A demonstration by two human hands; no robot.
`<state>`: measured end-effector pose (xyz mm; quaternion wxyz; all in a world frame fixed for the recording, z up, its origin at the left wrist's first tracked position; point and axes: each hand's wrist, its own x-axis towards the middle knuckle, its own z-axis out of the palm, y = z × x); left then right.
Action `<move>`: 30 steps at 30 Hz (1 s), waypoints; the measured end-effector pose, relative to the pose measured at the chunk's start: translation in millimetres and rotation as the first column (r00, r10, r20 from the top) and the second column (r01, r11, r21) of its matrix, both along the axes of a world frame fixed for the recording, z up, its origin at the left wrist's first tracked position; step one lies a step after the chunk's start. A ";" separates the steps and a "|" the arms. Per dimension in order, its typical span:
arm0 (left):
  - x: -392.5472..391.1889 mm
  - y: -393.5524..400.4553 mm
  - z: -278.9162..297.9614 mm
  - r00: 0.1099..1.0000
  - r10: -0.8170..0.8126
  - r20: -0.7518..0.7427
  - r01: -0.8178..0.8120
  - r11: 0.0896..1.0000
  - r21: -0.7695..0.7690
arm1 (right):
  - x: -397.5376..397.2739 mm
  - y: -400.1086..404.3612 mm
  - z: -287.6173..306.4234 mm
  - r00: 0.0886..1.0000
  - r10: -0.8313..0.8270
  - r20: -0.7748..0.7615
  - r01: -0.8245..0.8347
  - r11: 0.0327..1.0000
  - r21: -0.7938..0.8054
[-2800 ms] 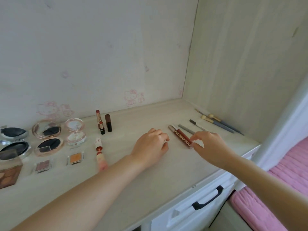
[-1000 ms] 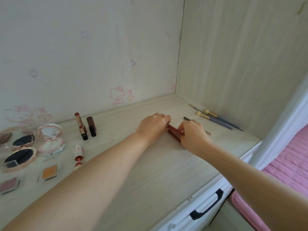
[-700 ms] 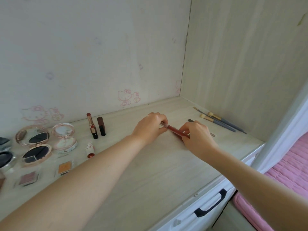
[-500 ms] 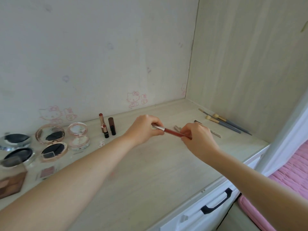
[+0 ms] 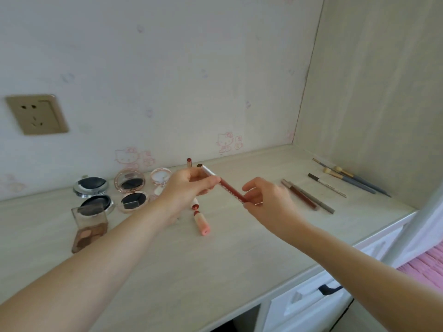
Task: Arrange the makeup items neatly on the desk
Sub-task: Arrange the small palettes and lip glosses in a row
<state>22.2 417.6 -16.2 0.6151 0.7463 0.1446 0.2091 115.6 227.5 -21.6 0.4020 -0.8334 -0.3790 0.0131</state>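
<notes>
Lifted off the surface point(image 5: 215, 259) since earlier, red lip pencil point(image 5: 230, 190) hangs between left hand point(image 5: 189, 188) and right hand point(image 5: 266, 200), each pinching one end; judged light, rigid, slippery, best gripped mid-barrel.

A beige wall socket point(image 5: 36, 114) is set into pale wallpaper printed with faint pink cartoon cats point(image 5: 226, 143). A white drawer point(image 5: 309, 307) with a black handle point(image 5: 329, 289) is seen below right, and pink bedding point(image 5: 424, 264) at the right edge.
</notes>
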 end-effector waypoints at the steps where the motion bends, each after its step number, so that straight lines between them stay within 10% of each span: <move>1: -7.7 1.5 -2.4 0.999 0.019 0.029 -0.017 0.996 -0.086 | -7.2 7.2 0.1 0.999 0.008 -0.035 -0.007 1.000 0.029; 6: -43.9 4.6 -8.6 0.982 0.115 0.150 -0.042 0.906 -0.421 | -42.6 41.3 1.2 0.913 0.156 -0.377 -0.083 0.976 0.202; 15: -90.6 17.4 -15.0 0.955 0.239 0.176 -0.133 0.876 -0.464 | -91.2 86.7 -9.6 0.690 0.334 -0.643 -0.142 0.933 0.332; 30: -136.8 35.3 -25.3 0.941 0.328 0.081 -0.328 0.945 -0.014 | -109.9 106.1 -16.6 0.805 0.313 -0.505 -0.271 0.950 0.157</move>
